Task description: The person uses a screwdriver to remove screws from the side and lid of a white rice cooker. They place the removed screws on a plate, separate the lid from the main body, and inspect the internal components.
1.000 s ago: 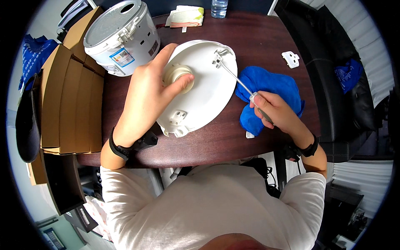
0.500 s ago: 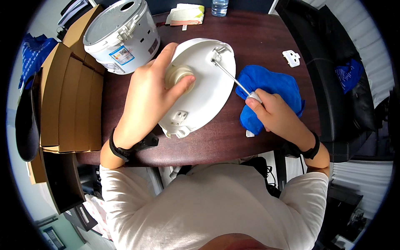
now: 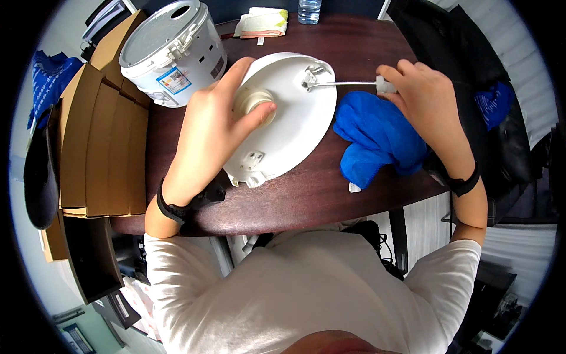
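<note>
A white oval plastic cover is held tilted above the table, its hollow side facing me. My left hand is closed around the cream round piece at its middle, thumb across the front. In my right hand is a screwdriver, fingers wrapped round its white handle. Its metal shaft lies nearly level and reaches left to a small metal bracket at the cover's upper right. I cannot tell whether the tip touches a screw. A blue cloth lies crumpled below the screwdriver.
At the back left of the brown table is a white rice cooker body. Cardboard boxes stand along the left edge. A folded towel and a water bottle are at the back, and a black sofa is beyond the right edge.
My right hand has swung up and to the right, so the screwdriver went from slanting to nearly level. A white plastic part on the table's right is now hidden behind that hand.
</note>
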The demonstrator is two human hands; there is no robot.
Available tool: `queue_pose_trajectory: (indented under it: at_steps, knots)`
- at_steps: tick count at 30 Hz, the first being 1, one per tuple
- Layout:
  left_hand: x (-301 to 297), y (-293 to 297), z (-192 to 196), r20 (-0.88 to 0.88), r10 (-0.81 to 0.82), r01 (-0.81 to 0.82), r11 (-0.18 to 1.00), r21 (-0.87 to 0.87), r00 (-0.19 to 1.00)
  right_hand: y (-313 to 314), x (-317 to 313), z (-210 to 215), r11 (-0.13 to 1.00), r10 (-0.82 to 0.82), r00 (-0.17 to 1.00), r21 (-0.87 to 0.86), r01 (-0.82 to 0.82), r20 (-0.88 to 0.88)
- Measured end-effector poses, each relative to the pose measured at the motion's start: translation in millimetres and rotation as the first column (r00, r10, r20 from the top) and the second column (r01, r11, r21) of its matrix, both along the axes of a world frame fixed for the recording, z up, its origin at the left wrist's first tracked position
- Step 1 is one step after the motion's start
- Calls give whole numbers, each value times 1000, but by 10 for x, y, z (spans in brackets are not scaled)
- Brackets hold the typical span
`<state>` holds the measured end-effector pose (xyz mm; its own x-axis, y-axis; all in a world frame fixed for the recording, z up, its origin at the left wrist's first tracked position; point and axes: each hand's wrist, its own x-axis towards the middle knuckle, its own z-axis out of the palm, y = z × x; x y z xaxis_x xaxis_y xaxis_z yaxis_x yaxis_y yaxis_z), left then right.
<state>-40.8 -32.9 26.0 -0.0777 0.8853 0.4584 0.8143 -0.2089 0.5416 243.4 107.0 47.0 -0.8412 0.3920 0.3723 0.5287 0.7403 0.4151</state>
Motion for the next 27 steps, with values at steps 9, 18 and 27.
queue_pose_trajectory:
  at_steps: [9,18,27]
  knots:
    - [41,-55,83,49,55,-49,991,-122,997,-364,98,-529,-91,-387,890,-950,-299,-243]
    - [47,-49,98,85,43,-33,993,-113,995,-434,44,-648,-179,-424,876,-926,-331,-231]
    - [47,-49,80,80,25,-18,996,-84,996,-447,31,-663,-157,-433,870,-931,-329,-235]
